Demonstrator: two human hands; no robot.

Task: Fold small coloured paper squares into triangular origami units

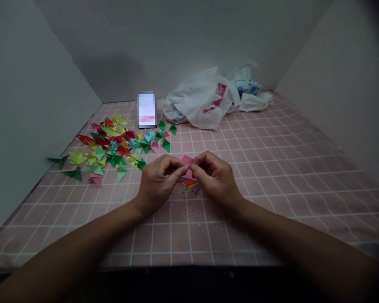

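Between my two hands is a pink sheet of origami paper (186, 159), partly folded and partly covered by my fingers. My left hand (159, 176) pinches its left side between thumb and forefinger. On the other side, my right hand (215, 179) pinches the paper the same way, the two thumb tips close together. Just below the pink paper, a small stack of coloured paper squares (189, 184) in orange, yellow, blue and purple lies on the table. Many folded paper pieces (113, 143) in red, green, yellow, blue and pink are spread out to the left of my hands.
A lit phone (147, 109), its screen blurred, stands upright behind the folded pieces. Crumpled white plastic bags (202, 99) lie at the back. A pink checked cloth (287, 168) covers the table, with pale walls (189, 38) on the left, back and right.
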